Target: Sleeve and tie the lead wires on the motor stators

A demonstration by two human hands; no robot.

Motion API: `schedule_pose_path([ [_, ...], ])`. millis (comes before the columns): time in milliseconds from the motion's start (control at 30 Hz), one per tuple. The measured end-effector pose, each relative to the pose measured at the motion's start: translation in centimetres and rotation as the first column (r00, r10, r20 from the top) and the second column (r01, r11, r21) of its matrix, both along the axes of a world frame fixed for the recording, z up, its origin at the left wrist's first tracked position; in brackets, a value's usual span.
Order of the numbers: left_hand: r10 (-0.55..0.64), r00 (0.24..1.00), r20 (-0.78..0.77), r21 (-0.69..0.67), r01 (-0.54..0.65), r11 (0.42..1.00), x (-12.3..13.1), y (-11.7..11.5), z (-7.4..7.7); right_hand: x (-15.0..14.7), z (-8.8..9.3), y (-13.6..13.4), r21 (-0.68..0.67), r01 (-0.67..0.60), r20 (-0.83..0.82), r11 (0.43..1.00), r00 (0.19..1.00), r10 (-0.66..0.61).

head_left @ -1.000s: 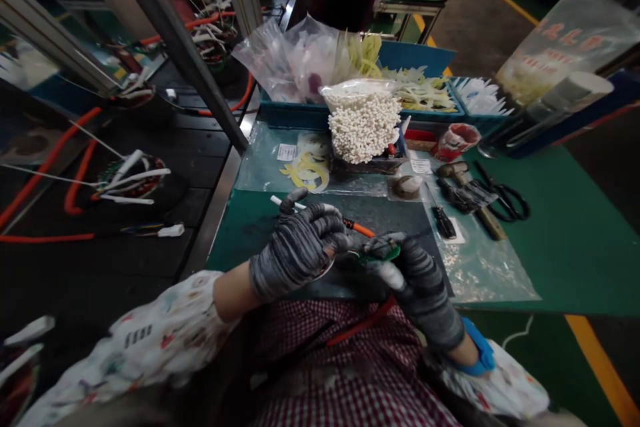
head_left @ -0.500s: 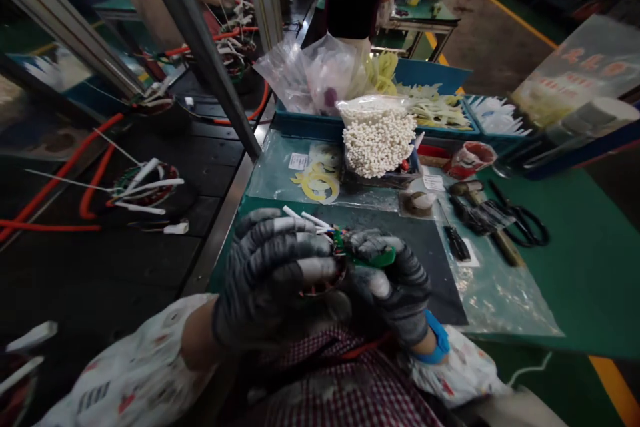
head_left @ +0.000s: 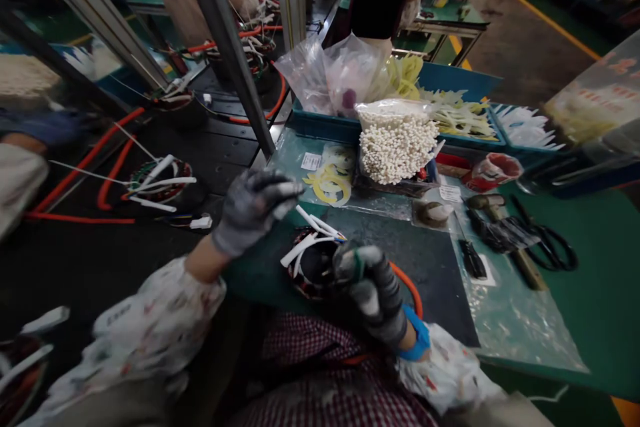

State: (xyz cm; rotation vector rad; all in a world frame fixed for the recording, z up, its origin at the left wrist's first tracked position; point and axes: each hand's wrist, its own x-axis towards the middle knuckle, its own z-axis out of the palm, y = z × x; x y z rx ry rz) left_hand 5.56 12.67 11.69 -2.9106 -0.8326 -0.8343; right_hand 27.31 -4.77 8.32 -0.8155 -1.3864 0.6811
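The right hand (head_left: pixel 373 287) is gripping the round wire coil (head_left: pixel 310 273) at the near edge of the desk (head_left: pixel 600 267), close to the person's lap. The left hand (head_left: pixel 253 207) is hanging in the air just up and to the left, open and holding nothing.

Only one hand is holding the coil, so I think it could slip and drop off the desk edge. Its white tubes (head_left: pixel 313 240) are sticking up and could snag on a glove. The orange wire (head_left: pixel 407 283) is curling by the wrist and could catch too.

Farther back, a clear bag (head_left: pixel 397 143) is bulging with little white bits. A blue tray (head_left: pixel 465 83) is holding plastic bags (head_left: pixel 330 77) and yellow strips (head_left: pixel 455 117). White strips (head_left: pixel 525 127) are lying just to its right.
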Motion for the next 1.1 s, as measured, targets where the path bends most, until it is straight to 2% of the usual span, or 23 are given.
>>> schedule_pose_path([
  [67,0.014,0.985,-0.173,-0.108,-0.033,0.994,1.6,3.6,-1.3,0.4,0.3,0.0,0.080,-0.145,0.148,0.986,0.980,0.132],
  [167,-0.038,0.934,-0.356,-0.200,-0.036,0.979,5.1,6.6,-3.0,1.2,0.2,0.2,0.127,-0.144,0.283,0.981,0.954,0.104],
  [267,-0.045,0.880,-0.472,-0.241,-0.080,0.967,8.0,7.0,-3.6,1.4,-0.1,0.3,0.149,-0.136,0.323,0.979,0.943,0.081],
  [367,-0.036,0.837,-0.546,-0.253,-0.124,0.960,9.2,6.5,-3.2,1.0,0.4,0.3,0.163,-0.127,0.350,0.978,0.935,0.063],
  [533,-0.008,0.789,-0.614,-0.258,-0.191,0.947,9.1,5.9,-2.4,0.7,1.2,0.2,0.179,-0.121,0.328,0.976,0.943,0.057],
  [700,0.075,0.783,-0.617,-0.228,-0.269,0.936,8.1,5.6,-2.7,0.8,0.3,0.1,0.196,-0.124,0.334,0.973,0.941,0.053],
  [833,0.073,0.786,-0.613,-0.239,-0.273,0.932,7.8,6.2,-3.2,0.9,-0.1,-0.1,0.190,-0.112,0.348,0.975,0.937,0.040],
  [933,0.066,0.788,-0.612,-0.242,-0.266,0.933,7.9,6.6,-3.3,1.0,-0.5,-0.6,0.202,-0.058,0.368,0.978,0.930,-0.021],
  [1100,0.072,0.800,-0.596,-0.236,-0.260,0.936,7.6,6.5,-3.0,1.4,-1.7,-2.1,0.216,0.060,0.288,0.974,0.950,-0.123],
])
